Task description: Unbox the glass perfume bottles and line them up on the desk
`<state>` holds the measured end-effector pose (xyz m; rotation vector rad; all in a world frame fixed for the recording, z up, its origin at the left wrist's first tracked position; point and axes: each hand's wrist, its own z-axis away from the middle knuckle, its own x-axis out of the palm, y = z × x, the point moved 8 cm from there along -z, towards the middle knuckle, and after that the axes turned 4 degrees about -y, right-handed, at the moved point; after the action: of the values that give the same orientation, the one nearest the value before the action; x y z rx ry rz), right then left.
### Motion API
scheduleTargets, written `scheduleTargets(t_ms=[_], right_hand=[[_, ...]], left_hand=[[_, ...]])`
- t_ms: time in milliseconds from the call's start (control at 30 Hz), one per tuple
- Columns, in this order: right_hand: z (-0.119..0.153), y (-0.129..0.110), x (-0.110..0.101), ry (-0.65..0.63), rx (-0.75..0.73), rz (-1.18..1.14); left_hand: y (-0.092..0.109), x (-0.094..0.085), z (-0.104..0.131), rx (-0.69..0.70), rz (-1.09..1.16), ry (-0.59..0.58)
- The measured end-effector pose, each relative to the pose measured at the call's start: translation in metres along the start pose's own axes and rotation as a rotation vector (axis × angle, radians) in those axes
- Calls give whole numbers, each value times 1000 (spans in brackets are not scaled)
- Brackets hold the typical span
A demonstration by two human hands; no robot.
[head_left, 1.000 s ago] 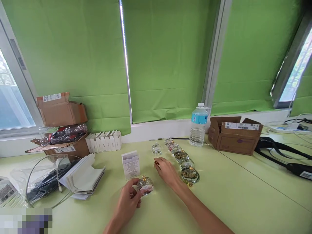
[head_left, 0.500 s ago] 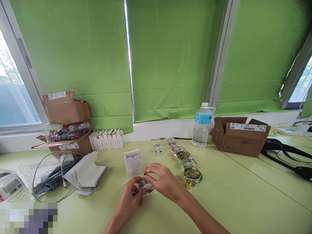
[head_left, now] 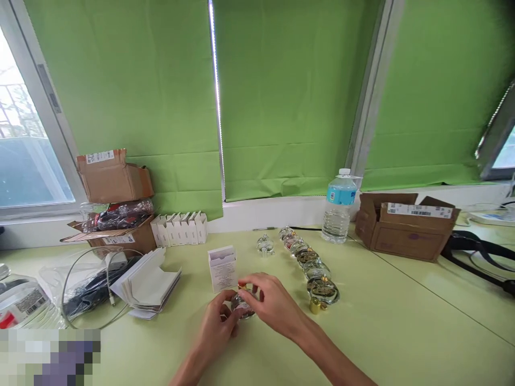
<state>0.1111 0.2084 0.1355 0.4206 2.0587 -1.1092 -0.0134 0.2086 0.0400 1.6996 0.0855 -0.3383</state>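
Note:
A round clear glass perfume bottle [head_left: 243, 306] stands on the table, with the fingers of my left hand [head_left: 217, 321] closed around its left side. Above it, the thumb and fingers of my right hand [head_left: 273, 305] pinch the gold cap [head_left: 242, 286] at the bottle's neck. Just behind is a small white printed box [head_left: 223, 271], upright with its top open. To the right runs a row of similar glass bottles [head_left: 317, 269]. Near its front end, a loose gold cap [head_left: 314, 306] rests on the table. A single clear bottle [head_left: 265, 244] stands farther back.
Several slim white boxes [head_left: 181, 229] line the back left, near stacked cardboard boxes [head_left: 116, 182]. White folded cartons [head_left: 148, 284] and a bagged cable [head_left: 86, 289] lie at left. A water bottle [head_left: 338, 209] and an open cardboard box [head_left: 406, 230] stand at the back right.
My view has turned slightly left, so things appear farther right. The gold cap under my right fingers sits a little lower against the bottle. Both hands keep their hold.

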Motion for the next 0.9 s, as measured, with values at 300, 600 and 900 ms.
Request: scheduleTargets(t_ms=[300,600,900], right_hand=[[-1,27,17,-192,65,-62],[-1,39,25,-248,116,-50],[1,34,15,-227,101,-94]], left_hand=[[3,-4,2,56,-196,19],[71,-86,7,400,-600,499],[52,-77,-46,258,-230,133]])
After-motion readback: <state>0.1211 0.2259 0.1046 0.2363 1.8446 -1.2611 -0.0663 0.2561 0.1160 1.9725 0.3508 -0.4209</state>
